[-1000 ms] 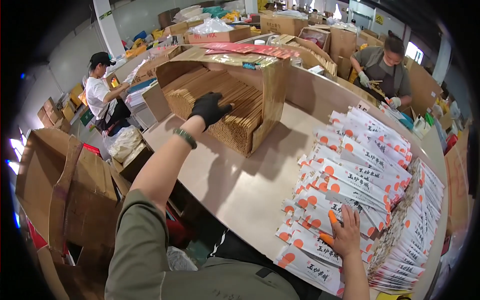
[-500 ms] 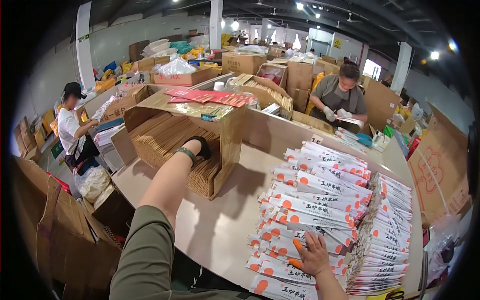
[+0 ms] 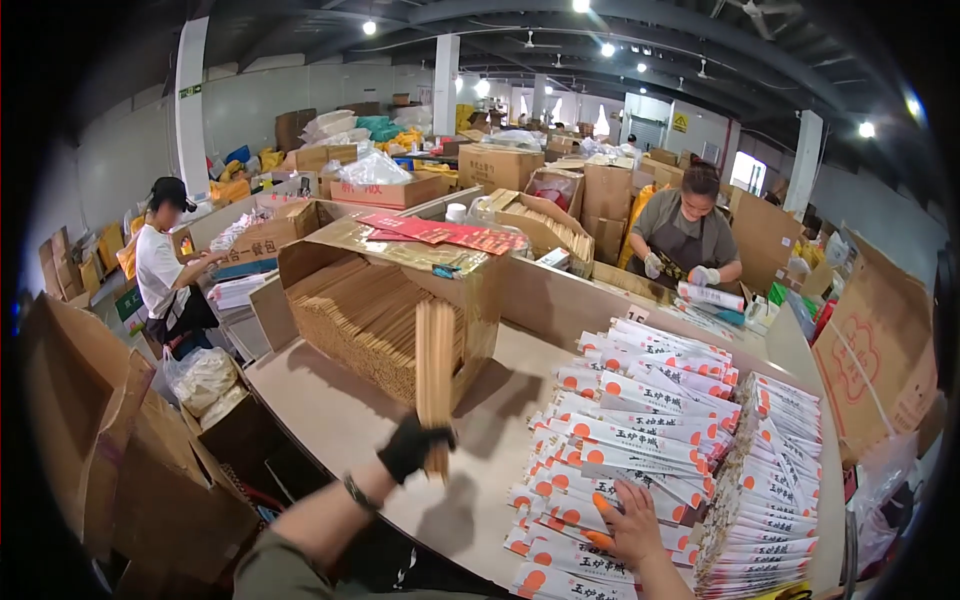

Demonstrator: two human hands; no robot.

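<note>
Gripping an upright bundle of wooden chopsticks point(image 3: 434, 365) near its lower end, the black-gloved left hand point(image 3: 415, 449) closes around it above the tabletop point(image 3: 335, 420), in front of an open-sided carton point(image 3: 482, 315) packed with more sticks and topped by red printed sheets point(image 3: 440, 232). Right hand point(image 3: 630, 525), orange covers point(image 3: 603, 505) on two digits, rests with fingers spread on a loose pile of white paper sleeves point(image 3: 640, 435) with orange dots; cannot tell whether any sleeve is pinched. Just right of that pile, a tall stack of similar sleeves point(image 3: 765, 510); beyond the partition point(image 3: 545, 297), an aproned co-worker point(image 3: 690, 243) with white gloves.
</note>
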